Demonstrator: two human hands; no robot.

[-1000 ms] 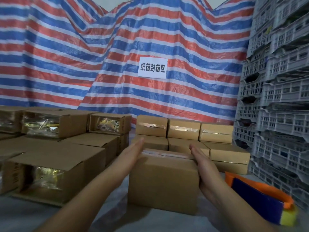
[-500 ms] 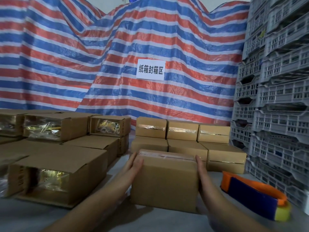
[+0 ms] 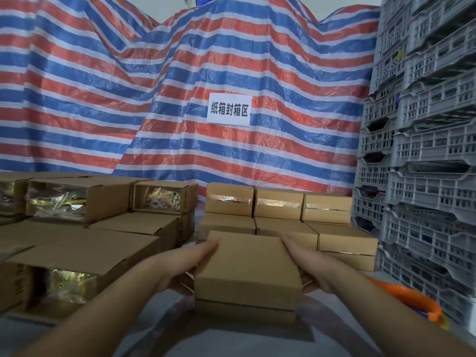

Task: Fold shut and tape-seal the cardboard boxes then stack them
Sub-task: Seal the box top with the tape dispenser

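I hold a small closed cardboard box [image 3: 247, 266] between both hands at the centre, a little above the grey table [image 3: 159, 320]. Its broad plain face points up and a narrow face with a seam points at me. My left hand [image 3: 188, 261] lies flat against its left side, fingers straight. Flat against the right side is my right hand [image 3: 306, 256], fingers also straight. Just behind stands a stack of sealed boxes [image 3: 278, 207], in two tiers, with shiny tape on their fronts.
Open boxes [image 3: 77, 256] with gold-wrapped goods inside fill the left side. An orange and blue tape dispenser [image 3: 414, 302] lies at the right, near tall stacks of grey plastic crates [image 3: 425, 176]. A striped tarp [image 3: 128, 99] with a white sign [image 3: 229, 109] hangs behind.
The box has been tipped away from me: its taped top no longer shows and its broad front face now points up. Both hands stayed on its sides.
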